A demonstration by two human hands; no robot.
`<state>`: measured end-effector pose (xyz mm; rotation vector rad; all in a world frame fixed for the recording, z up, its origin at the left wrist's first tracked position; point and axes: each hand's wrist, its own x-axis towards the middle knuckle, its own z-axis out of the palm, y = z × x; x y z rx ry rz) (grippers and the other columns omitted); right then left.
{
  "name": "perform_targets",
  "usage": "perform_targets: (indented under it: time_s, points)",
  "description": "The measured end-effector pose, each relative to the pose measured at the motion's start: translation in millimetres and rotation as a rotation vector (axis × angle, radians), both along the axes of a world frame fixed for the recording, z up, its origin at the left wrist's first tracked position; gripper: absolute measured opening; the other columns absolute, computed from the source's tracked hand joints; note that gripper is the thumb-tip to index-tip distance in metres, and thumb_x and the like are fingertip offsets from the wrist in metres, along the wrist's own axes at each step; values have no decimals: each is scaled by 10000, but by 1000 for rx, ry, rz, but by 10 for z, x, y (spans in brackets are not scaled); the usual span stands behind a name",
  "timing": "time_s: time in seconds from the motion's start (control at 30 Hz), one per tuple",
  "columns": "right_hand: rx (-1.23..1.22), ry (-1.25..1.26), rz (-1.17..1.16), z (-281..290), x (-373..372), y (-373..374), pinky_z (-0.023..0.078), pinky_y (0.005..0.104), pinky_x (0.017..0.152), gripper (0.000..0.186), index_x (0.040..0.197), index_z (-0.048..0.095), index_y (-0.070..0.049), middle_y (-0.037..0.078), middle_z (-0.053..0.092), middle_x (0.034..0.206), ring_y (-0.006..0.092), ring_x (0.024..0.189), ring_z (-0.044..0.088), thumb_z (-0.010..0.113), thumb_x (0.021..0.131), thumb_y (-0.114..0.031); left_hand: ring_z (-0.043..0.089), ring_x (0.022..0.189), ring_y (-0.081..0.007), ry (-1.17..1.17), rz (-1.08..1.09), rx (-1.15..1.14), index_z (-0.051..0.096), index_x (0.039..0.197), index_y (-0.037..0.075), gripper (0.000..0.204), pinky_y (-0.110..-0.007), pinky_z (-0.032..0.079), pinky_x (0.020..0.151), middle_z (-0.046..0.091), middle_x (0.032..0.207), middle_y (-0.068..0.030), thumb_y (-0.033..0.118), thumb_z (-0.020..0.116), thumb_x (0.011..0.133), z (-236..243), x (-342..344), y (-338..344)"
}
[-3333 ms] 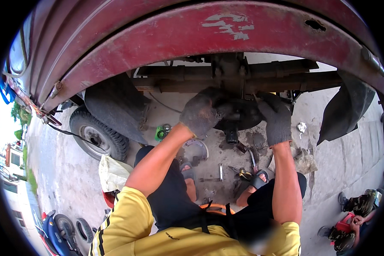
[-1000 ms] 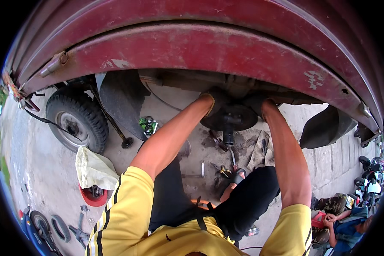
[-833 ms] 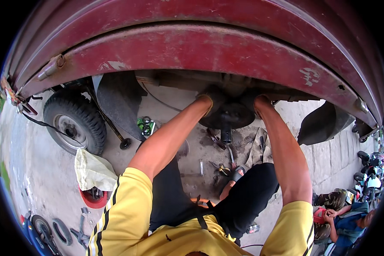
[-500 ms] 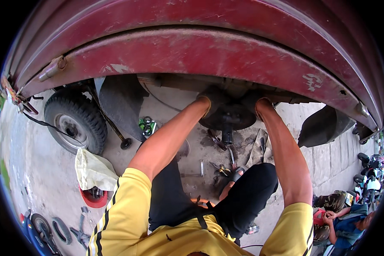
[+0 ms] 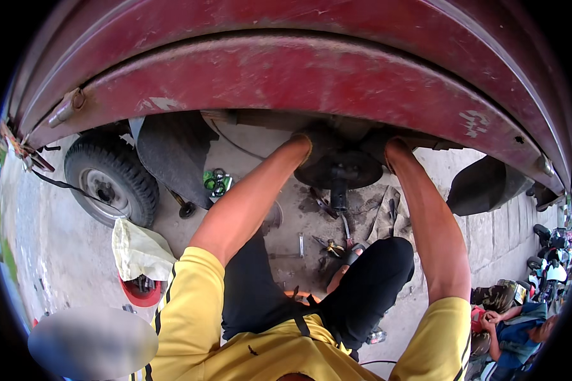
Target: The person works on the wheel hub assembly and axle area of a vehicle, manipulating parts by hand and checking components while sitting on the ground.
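Both my arms reach forward under the red vehicle panel (image 5: 286,76) to a dark round plate (image 5: 362,178) with a short black shaft (image 5: 340,195) at its centre. My left hand (image 5: 319,147), in what looks like a dark glove, is at the plate's upper left. At its upper right is my right hand (image 5: 376,145), similarly dark. Shadow hides the fingers of both, so their grip does not show. Below the shaft lie a red-handled tool (image 5: 347,233), pliers (image 5: 330,247) and a wrench (image 5: 301,245).
A wheel with a knobbly tyre (image 5: 111,181) stands at left, near a black mud flap (image 5: 171,155). A pale sack (image 5: 140,247) leans over a red bucket (image 5: 133,295). Another person (image 5: 515,327) sits at far right near parked motorbikes (image 5: 553,267). A blurred patch covers the lower left.
The vehicle panel and wheel sit slightly further left in view. My hands stay at the round plate, with the arms shifted only slightly. A blurred oval now covers the lower left.
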<state>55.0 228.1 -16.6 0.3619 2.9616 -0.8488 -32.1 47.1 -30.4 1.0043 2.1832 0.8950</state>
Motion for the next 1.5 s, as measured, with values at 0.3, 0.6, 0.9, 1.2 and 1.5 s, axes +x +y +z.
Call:
perform_targets:
  time_s: [0.3, 0.6, 0.9, 1.2, 1.5]
  points:
    - [-936, 137, -209, -64, 28, 94, 341, 335, 1087, 502, 1401, 456, -51, 107, 496, 1416, 214, 1271, 482, 495, 961, -289, 605, 1099, -298, 208, -211, -50, 646, 1169, 23, 446, -378, 446, 946, 622, 1218, -212, 342, 561, 868, -172, -137, -23]
    - [-83, 18, 57, 157, 112, -129, 324, 314, 1082, 522, 1409, 450, -72, 107, 432, 1482, 180, 1328, 415, 442, 975, -362, 641, 913, -238, 63, -136, -2, 672, 1097, -8, 368, -361, 494, 819, 684, 1076, -174, 251, 630, 839, -26, -10, -84]
    - [-56, -55, 85, 235, 121, -116, 332, 326, 1086, 593, 1392, 477, -54, 132, 471, 1447, 210, 1319, 441, 537, 913, -398, 613, 799, -138, -687, 120, 317, 680, 1049, -28, 226, -302, 508, 699, 682, 952, -82, 89, 639, 860, -22, 16, -150]
    - [-638, -60, -137, 411, 85, -189, 461, 300, 994, 483, 1339, 503, 12, 139, 538, 1361, 171, 1145, 573, 589, 913, -199, 644, 867, -146, -808, 142, 400, 656, 1104, -46, 268, -301, 531, 756, 691, 1002, -107, 112, 634, 889, -212, -47, -157]
    - [-633, 48, -97, 56, -23, -119, 469, 296, 967, 402, 1329, 501, 35, 143, 562, 1330, 179, 1113, 588, 464, 986, -172, 634, 819, -128, -782, 71, 374, 672, 1081, -21, 262, -292, 519, 713, 694, 974, -88, 149, 625, 887, -275, -143, -254]
